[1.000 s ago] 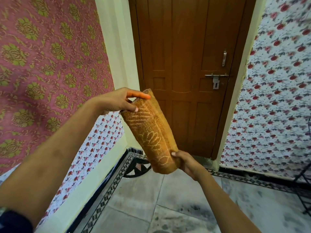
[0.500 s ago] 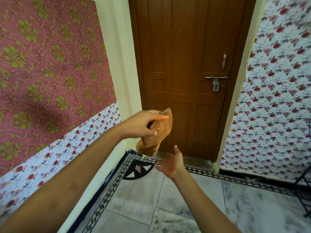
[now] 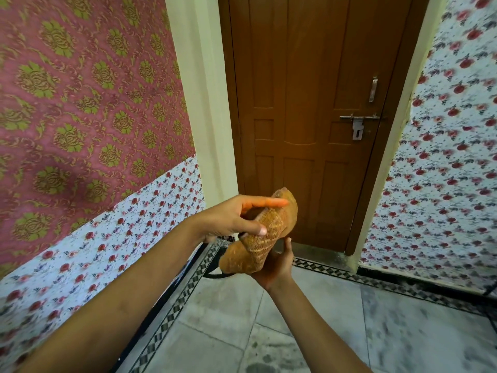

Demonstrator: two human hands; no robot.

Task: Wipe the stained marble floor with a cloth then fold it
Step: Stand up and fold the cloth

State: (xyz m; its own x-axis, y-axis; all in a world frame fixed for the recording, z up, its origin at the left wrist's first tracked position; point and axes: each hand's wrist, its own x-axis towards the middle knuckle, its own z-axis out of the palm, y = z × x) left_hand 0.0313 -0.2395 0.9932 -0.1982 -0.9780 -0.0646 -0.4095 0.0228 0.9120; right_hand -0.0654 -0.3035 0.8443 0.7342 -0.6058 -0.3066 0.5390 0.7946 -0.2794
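Note:
An orange-brown patterned cloth (image 3: 258, 238) is folded into a thick bundle and held in the air in front of a door. My left hand (image 3: 231, 219) grips its upper part, thumb on the front and fingers stretched over the top. My right hand (image 3: 277, 265) cups the bundle from below, palm up, mostly hidden behind the cloth. The grey-white marble floor (image 3: 322, 332) lies below, with dark smudges near the bottom edge.
A shut brown wooden door (image 3: 309, 103) with a metal latch (image 3: 357, 125) faces me. Pink patterned wallpaper (image 3: 80, 90) covers the left wall, floral wallpaper (image 3: 443, 170) the right. A black-and-white tiled border (image 3: 376, 281) runs along the floor's edges.
The cloth went from a long strip stretched between both hands to a short folded bundle. My left hand came down; my right hand, briefly off the cloth, now supports it from below.

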